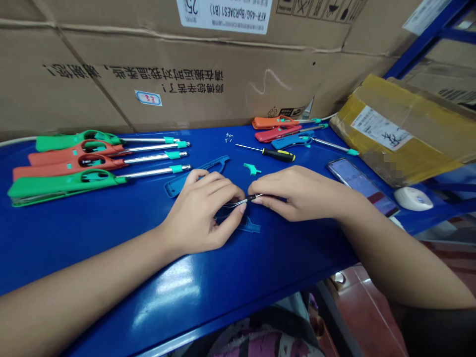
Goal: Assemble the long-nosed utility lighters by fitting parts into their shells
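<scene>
My left hand [210, 208] and my right hand [293, 193] meet over the blue table, both closed in a pinch. Between their fingertips is a small black part with thin wires [251, 198]; the left fingers grip its wire side, the right fingertips its other end. One blue lighter shell half [177, 185] lies behind my left hand, partly covered by it. Below the fingers, another blue plastic piece [249, 226] shows only in part. A turquoise trigger [252, 169] rests just beyond the fingertips.
Several long-necked lighters [67, 183] lie at left, more lighters [277, 132] at back right. A screwdriver [278, 154] lies beside tiny screws [228, 137]. A phone [362, 186], a white mouse [413, 199] and a yellow-taped parcel [405, 129] sit at right. A large cardboard box [178, 54] stands behind.
</scene>
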A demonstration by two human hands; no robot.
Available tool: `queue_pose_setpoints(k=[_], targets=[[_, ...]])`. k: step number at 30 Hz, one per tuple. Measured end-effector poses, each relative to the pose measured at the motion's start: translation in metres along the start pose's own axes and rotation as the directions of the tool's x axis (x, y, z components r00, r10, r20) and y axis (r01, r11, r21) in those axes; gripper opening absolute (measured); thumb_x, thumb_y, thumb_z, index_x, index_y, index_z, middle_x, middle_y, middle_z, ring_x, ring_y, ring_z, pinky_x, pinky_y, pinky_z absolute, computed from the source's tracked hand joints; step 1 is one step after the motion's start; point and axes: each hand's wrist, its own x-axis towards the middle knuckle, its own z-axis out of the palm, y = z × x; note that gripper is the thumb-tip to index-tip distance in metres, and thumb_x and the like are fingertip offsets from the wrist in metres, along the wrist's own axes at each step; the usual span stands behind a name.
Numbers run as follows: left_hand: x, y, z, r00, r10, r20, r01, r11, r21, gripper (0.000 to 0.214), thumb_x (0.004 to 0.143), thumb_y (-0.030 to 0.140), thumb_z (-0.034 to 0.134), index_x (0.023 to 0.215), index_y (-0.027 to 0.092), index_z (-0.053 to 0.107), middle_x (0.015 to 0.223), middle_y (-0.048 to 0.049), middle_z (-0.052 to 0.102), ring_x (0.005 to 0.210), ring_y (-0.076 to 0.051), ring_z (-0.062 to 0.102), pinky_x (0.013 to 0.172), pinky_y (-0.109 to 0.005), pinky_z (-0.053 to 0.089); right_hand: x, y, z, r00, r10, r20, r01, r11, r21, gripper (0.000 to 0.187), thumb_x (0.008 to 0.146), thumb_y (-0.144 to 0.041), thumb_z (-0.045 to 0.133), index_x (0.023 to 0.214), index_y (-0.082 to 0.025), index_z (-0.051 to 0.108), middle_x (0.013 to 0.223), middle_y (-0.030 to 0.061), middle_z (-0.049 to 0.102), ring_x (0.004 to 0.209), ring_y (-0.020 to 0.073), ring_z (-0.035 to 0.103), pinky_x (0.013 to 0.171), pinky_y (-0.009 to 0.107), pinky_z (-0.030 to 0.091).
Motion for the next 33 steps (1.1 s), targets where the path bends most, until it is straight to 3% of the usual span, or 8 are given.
queue_pose_setpoints(k=[9, 23, 33], targets=[[0.0000, 0.0006, -0.0007, 0.991, 0.043, -0.129, -0.038, 0.998, 0.047, 0.010, 0.094, 0.030, 0.065, 0.096, 0.020, 0.067, 0.087, -0.0016, 0.075, 0.082, -0.018, 0.066, 0.084, -0.039, 0.038, -0.0013, -0.0001, -0.0002, 1.000, -0.012, -0.012, 0.012, 1.000, -0.006, 0.020, 0.101, -0.026, 0.044, 0.102, -0.020, 0.063, 0.092, 0.0022, 0.068, 0.082, 0.0166, 0.061, 0.069, 0.028, 0.036], [-0.0001, 0.0003, 0.0001, 0.985, 0.058, -0.161, -0.055, 0.998, 0.019, 0.008, 0.091, 0.027, 0.068, 0.093, 0.021, 0.070, 0.085, -0.0007, 0.076, 0.081, -0.017, 0.068, 0.085, -0.038, 0.040, -0.0012, -0.0003, 0.0015, 0.999, -0.025, -0.028, 0.024, 1.000, -0.020, 0.018, 0.100, -0.024, 0.047, 0.101, -0.019, 0.063, 0.087, 0.0019, 0.067, 0.078, 0.0158, 0.059, 0.068, 0.027, 0.036], [-0.0012, -0.0021, -0.0003, 0.987, 0.065, -0.146, -0.061, 0.998, 0.032, 0.006, 0.093, 0.027, 0.067, 0.095, 0.022, 0.071, 0.085, -0.0005, 0.076, 0.081, -0.018, 0.067, 0.084, -0.038, 0.038, -0.0031, -0.0038, 0.0020, 0.998, 0.045, -0.048, -0.041, 0.996, 0.077, 0.010, 0.095, -0.023, 0.053, 0.103, -0.018, 0.056, 0.089, 0.0018, 0.066, 0.072, 0.0140, 0.056, 0.062, 0.025, 0.035]])
